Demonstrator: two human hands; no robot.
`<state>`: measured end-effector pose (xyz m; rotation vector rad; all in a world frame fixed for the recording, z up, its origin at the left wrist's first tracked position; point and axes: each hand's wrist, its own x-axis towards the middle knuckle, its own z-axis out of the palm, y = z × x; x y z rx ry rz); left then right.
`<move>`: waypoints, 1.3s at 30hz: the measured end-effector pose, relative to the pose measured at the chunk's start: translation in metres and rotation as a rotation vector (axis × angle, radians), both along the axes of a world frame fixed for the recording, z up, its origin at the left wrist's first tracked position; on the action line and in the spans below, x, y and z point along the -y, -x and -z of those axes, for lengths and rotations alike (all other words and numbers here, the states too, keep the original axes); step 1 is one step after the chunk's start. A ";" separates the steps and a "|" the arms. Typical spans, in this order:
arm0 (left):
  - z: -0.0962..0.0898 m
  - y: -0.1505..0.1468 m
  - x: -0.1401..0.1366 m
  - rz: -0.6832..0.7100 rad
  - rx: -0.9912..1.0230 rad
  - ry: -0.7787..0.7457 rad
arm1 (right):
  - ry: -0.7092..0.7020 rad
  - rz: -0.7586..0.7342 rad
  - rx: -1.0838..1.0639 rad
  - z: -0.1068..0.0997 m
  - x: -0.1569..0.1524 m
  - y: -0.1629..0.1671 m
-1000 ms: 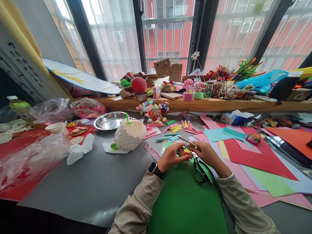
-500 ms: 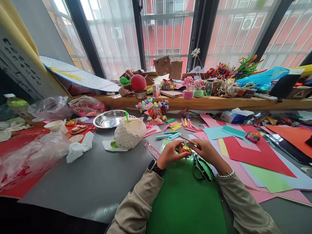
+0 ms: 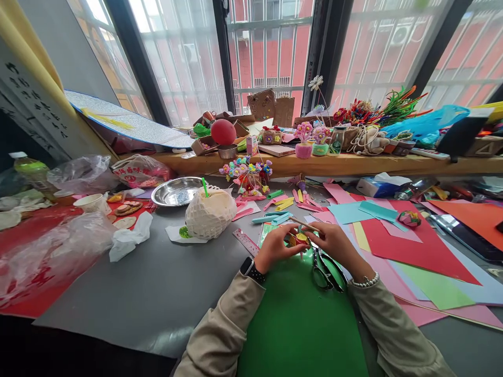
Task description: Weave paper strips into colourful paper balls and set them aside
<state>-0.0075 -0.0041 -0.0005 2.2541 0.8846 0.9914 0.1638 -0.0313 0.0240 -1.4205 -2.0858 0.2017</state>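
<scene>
In my left hand (image 3: 272, 248) is a small paper piece (image 3: 302, 237), yellow and red with some teal, partly hidden by my fingers. My right hand (image 3: 334, 244) closes on a thin light-coloured stick (image 3: 300, 223), which crosses just above the paper piece; its tip is hard to make out. Both hands are close together over the green mat (image 3: 302, 324). Black-handled scissors (image 3: 328, 272) lie beneath and beside my right hand. A similar multicoloured paper ball (image 3: 409, 219) rests on the sheets to the right.
Folded paper strips (image 3: 285, 204) are scattered behind my hands. Coloured sheets (image 3: 416, 246) cover the right side. A pink ruler (image 3: 245, 242), a net-wrapped coconut (image 3: 210, 214) with a green straw and a metal plate (image 3: 176, 191) stand left. Craft flowers (image 3: 247, 175) are behind.
The view has shifted very slightly. Both hands stay in almost the same place, still around the paper piece and stick.
</scene>
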 end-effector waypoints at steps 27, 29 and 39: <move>-0.006 0.005 -0.007 0.185 0.130 0.320 | -0.116 -0.122 0.041 0.003 0.002 -0.007; -0.006 0.008 -0.011 0.185 0.209 0.522 | -0.100 -0.194 -0.012 0.001 0.004 -0.007; -0.004 0.005 -0.010 0.250 0.480 0.918 | -0.156 -0.165 -0.175 0.001 0.007 0.003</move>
